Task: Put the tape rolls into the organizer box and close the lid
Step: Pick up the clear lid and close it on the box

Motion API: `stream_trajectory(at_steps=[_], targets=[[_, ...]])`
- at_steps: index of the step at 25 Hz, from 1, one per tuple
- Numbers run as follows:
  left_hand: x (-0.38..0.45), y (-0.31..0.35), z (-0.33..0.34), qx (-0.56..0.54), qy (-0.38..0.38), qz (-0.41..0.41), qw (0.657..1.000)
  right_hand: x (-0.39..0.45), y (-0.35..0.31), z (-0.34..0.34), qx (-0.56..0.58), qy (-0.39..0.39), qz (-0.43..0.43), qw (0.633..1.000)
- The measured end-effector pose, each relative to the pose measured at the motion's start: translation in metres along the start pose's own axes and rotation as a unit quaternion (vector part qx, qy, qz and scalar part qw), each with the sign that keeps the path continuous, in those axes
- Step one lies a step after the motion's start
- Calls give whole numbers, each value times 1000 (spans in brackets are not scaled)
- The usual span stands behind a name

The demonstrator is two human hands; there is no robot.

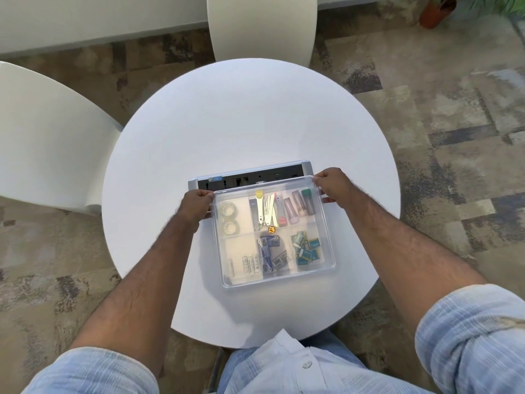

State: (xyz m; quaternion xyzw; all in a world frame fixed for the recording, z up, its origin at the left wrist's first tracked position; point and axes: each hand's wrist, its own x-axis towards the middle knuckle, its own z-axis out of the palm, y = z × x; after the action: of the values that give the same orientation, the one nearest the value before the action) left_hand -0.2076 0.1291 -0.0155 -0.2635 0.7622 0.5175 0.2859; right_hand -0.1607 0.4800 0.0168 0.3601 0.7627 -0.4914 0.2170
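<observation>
A clear organizer box [331, 265] lies on the round white table [241, 123], near its front. A translucent lid [241, 251] covers the box. Two tape rolls [228, 218] show through the lid in the far left compartment, one behind the other. My left hand [196, 204] grips the lid's far left corner. My right hand [332, 184] grips its far right corner. Other compartments hold batteries, clips, tubes and small packets.
A grey and black power strip [250, 175] lies on the table right behind the box. White chairs stand at the left [51, 143] and behind the table [261, 27]. A potted plant [434, 11] stands on the patterned carpet at the far right.
</observation>
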Motion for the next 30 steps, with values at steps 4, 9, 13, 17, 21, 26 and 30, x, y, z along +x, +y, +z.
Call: stream_trajectory(at_steps=[4, 9, 13, 17, 21, 26, 30], targets=[[1, -1, 0, -18, -4, -9, 1000, -3, 1, -3, 35, 12, 3, 999], [-7, -4, -1, -24, 32, 23, 999, -6, 1, 0, 2, 23, -20, 1000], [-24, -18, -6, 16, 48, 64, 997, -22, 16, 2, -18, 4, -10, 1000], [-60, -65, -8, 42, 28, 76, 996, -57, 59, 6, -22, -22, 4, 1000], [-96, -113, -6, 11, -2, 45, 999, -89, 102, 1, 10, -47, 9, 999], [-133, -152, -3, -32, -14, -1, 999, -116, 139, -4, 33, -72, 32, 996], [-149, -166, -3, -80, -39, -31, 996, -130, 157, -4, 64, -90, 58, 992]])
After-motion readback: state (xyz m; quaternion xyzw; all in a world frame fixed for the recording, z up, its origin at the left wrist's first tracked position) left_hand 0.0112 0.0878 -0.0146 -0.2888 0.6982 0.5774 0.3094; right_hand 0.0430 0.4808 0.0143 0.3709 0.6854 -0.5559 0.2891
